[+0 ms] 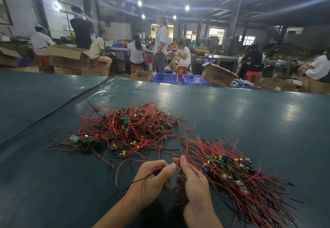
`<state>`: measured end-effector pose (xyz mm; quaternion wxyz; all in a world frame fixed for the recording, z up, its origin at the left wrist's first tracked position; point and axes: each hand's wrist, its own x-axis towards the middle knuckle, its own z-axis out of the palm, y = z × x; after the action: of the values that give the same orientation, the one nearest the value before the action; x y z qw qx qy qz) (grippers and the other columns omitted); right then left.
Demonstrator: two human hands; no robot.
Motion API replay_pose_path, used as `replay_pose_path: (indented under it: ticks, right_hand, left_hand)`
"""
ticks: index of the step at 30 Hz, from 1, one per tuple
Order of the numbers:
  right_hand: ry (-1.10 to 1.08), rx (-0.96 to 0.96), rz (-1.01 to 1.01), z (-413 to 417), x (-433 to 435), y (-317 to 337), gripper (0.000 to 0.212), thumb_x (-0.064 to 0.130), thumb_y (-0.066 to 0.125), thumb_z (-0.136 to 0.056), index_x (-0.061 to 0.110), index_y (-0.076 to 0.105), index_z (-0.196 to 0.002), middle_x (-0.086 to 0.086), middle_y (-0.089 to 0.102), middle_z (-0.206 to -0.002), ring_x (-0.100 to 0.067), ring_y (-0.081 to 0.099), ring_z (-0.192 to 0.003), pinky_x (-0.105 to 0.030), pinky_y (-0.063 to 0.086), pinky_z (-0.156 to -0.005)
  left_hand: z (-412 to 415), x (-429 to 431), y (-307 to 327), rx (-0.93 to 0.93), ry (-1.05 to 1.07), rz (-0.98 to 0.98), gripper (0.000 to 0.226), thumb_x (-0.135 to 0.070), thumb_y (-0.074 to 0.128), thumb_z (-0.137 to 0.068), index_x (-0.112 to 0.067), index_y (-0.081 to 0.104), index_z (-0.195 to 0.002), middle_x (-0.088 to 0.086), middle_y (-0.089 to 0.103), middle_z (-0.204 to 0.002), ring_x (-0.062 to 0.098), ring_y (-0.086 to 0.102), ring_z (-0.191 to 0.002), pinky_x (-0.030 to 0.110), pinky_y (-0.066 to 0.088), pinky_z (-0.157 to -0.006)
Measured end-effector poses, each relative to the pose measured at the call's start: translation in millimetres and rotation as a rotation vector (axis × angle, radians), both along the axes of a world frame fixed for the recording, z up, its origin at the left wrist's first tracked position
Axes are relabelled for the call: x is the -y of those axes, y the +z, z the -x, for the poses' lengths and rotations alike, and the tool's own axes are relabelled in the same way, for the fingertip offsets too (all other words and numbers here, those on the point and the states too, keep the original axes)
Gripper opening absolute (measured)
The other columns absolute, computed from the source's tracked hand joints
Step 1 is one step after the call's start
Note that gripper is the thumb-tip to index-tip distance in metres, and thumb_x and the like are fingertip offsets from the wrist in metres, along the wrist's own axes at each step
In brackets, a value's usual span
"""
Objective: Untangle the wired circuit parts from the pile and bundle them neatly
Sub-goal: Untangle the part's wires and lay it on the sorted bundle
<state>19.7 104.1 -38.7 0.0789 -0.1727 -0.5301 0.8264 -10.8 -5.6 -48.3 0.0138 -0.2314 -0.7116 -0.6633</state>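
- Wired circuit parts lie in a tangled pile (pixel 128 129) on the green table (pixel 250 120), just beyond the grip and to its left.
- The left hand (pixel 153 177) and right hand (pixel 194 179) meet at the fingertips, both pinching one red wire (pixel 160 168) that trails back across the left hand.
- A straightened bundle (pixel 235 174) fans out just right of the grip, beside the right hand.

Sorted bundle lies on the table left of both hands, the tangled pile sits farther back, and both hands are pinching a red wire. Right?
Not quite: the head view shows the sorted bundle on the right, beside the right hand, not on the left. The rest holds: the tangled pile sits farther back, and the left hand and right hand both pinch a red wire.
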Motion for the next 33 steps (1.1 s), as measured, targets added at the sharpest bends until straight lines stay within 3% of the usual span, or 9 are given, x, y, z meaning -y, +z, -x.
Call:
replay_pose_path:
  ticks: [2, 5, 7, 11, 18, 23, 27, 29, 33]
  right_hand:
    - [-0.025, 0.02, 0.055, 2, -3, 0, 0.028, 0.027, 0.066, -0.087, 0.015, 0.08, -0.066, -0.012, 0.075, -0.073, -0.027, 0.07, -0.064, -0.035, 0.057, -0.063]
    - [-0.093, 0.063, 0.091, 2, -11, 4, 0.032, 0.027, 0.065, -0.092, 0.018, 0.079, -0.065, 0.001, 0.053, -0.051, -0.013, 0.045, -0.045, -0.022, 0.038, -0.045]
    - [-0.152, 0.048, 0.146, 4, -20, 6, 0.033, 0.025, 0.064, -0.092, 0.014, 0.078, -0.065, 0.004, 0.043, -0.05, -0.006, 0.034, -0.038, -0.017, 0.028, -0.036]
    - [-0.208, -0.027, 0.187, 5, -33, 7, 0.027, 0.025, 0.06, -0.095, 0.013, 0.074, -0.076, 0.004, 0.038, -0.048, -0.004, 0.027, -0.034, -0.015, 0.017, -0.033]
    - [-0.274, -0.103, 0.333, 8, -36, 5, 0.023, 0.023, 0.056, -0.097, 0.01, 0.071, -0.084, 0.008, 0.043, -0.053, -0.002, 0.031, -0.034, -0.015, 0.023, -0.031]
    - [-0.23, -0.045, 0.053, 7, -17, -4, 0.033, 0.045, 0.068, -0.081, 0.014, 0.077, -0.072, 0.009, 0.04, -0.046, -0.003, 0.029, -0.036, -0.017, 0.029, -0.035]
    - [-0.024, -0.132, -0.135, 1, 7, -3, 0.035, 0.053, 0.069, -0.064, 0.02, 0.08, -0.07, -0.018, 0.067, -0.064, -0.025, 0.059, -0.062, -0.035, 0.053, -0.068]
    - [0.033, -0.123, -0.149, -1, 14, -4, 0.029, 0.048, 0.069, -0.067, 0.022, 0.08, -0.069, -0.013, 0.075, -0.075, -0.031, 0.072, -0.077, -0.043, 0.058, -0.082]
    - [-0.007, -0.066, -0.068, -2, 10, -2, 0.028, 0.042, 0.069, -0.07, 0.017, 0.08, -0.071, -0.009, 0.07, -0.066, -0.025, 0.062, -0.058, -0.032, 0.051, -0.059]
  left_hand:
    - [-1, -1, 1, 0.014, -0.004, -0.002, 0.04, -0.051, 0.06, -0.074, -0.019, 0.057, -0.05, 0.001, 0.053, -0.048, 0.013, 0.05, -0.047, 0.022, 0.043, -0.055]
    - [-3, -1, 5, 0.047, -0.01, -0.023, 0.04, -0.05, 0.061, -0.069, -0.017, 0.055, -0.047, 0.002, 0.05, -0.046, 0.016, 0.047, -0.045, 0.023, 0.04, -0.053]
    - [-3, 0, 8, 0.056, -0.021, -0.017, 0.039, -0.05, 0.061, -0.067, -0.018, 0.054, -0.046, 0.001, 0.049, -0.045, 0.015, 0.046, -0.044, 0.024, 0.039, -0.052]
    - [-4, 1, 13, 0.063, -0.056, -0.013, 0.037, -0.049, 0.062, -0.066, -0.018, 0.055, -0.046, 0.0, 0.049, -0.046, 0.014, 0.045, -0.042, 0.024, 0.039, -0.048]
    - [-2, 9, 13, 0.05, -0.042, -0.018, 0.036, -0.048, 0.063, -0.066, -0.019, 0.057, -0.044, 0.001, 0.051, -0.047, 0.014, 0.047, -0.042, 0.022, 0.04, -0.048]
    - [2, 10, 14, 0.074, 0.035, -0.166, 0.035, -0.031, 0.062, -0.081, -0.017, 0.056, -0.05, 0.008, 0.05, -0.051, 0.017, 0.047, -0.047, 0.026, 0.041, -0.051]
    - [3, 6, 13, 0.056, 0.06, -0.132, 0.039, -0.032, 0.065, -0.083, -0.005, 0.057, -0.056, 0.009, 0.052, -0.05, 0.016, 0.049, -0.047, 0.024, 0.042, -0.051]
    - [3, 6, 12, 0.056, 0.028, -0.098, 0.039, -0.032, 0.062, -0.085, -0.007, 0.057, -0.055, 0.007, 0.052, -0.051, 0.017, 0.049, -0.049, 0.026, 0.041, -0.053]
    - [3, 9, 10, 0.072, -0.07, -0.025, 0.036, -0.034, 0.064, -0.081, -0.016, 0.059, -0.05, 0.001, 0.054, -0.05, 0.012, 0.051, -0.047, 0.021, 0.042, -0.052]
